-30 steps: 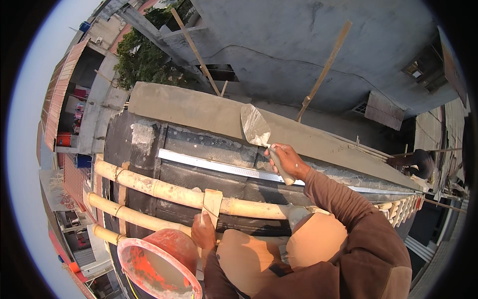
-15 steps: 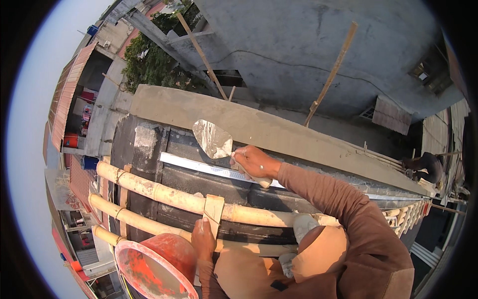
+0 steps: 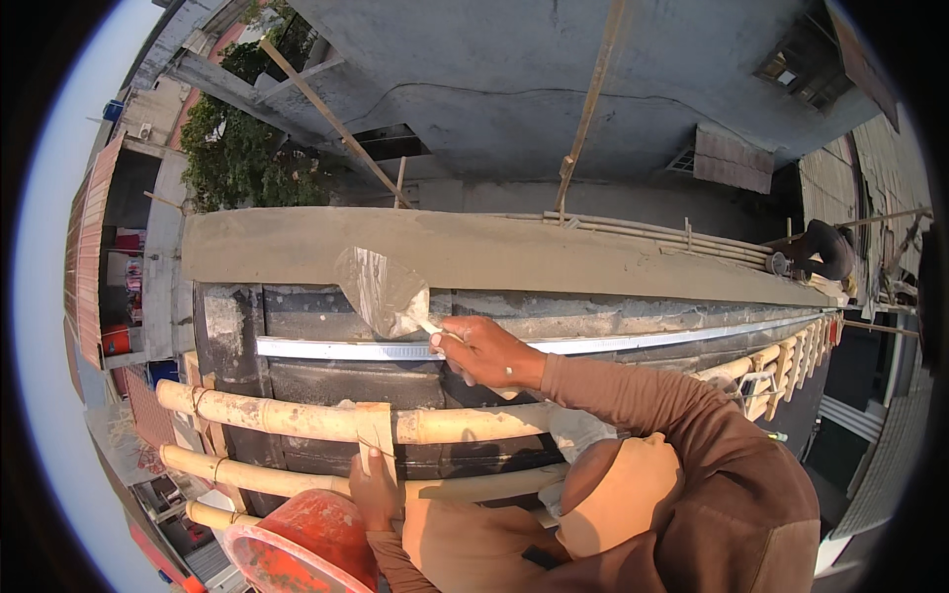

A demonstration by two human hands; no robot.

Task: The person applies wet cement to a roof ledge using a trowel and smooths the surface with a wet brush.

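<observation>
My right hand (image 3: 474,351) grips a trowel by its handle; the blade (image 3: 381,287) lies against the lower edge of the grey plastered ledge (image 3: 554,247). Below it, a long white metal straightedge (image 3: 326,348) lies along the dark, blotchy surface, partly hidden by my hand. My left hand (image 3: 374,494) holds the upright wooden piece (image 3: 375,430) crossing the upper bamboo pole (image 3: 247,407). A red plastic bucket (image 3: 321,529), stained inside, is just left of that hand at the bottom.
Bamboo rails (image 3: 781,361) continue rightward. Beyond the ledge are a grey wall (image 3: 524,79), wooden props (image 3: 590,109) and a gap below. A dark shape (image 3: 825,252), perhaps another person, is at the far right. A tree (image 3: 227,148) and roofed buildings stand left.
My right hand has moved left and down with the trowel, its blade now on the ledge's edge further left. The view has turned slightly, levelling the ledge. My left hand keeps its hold.
</observation>
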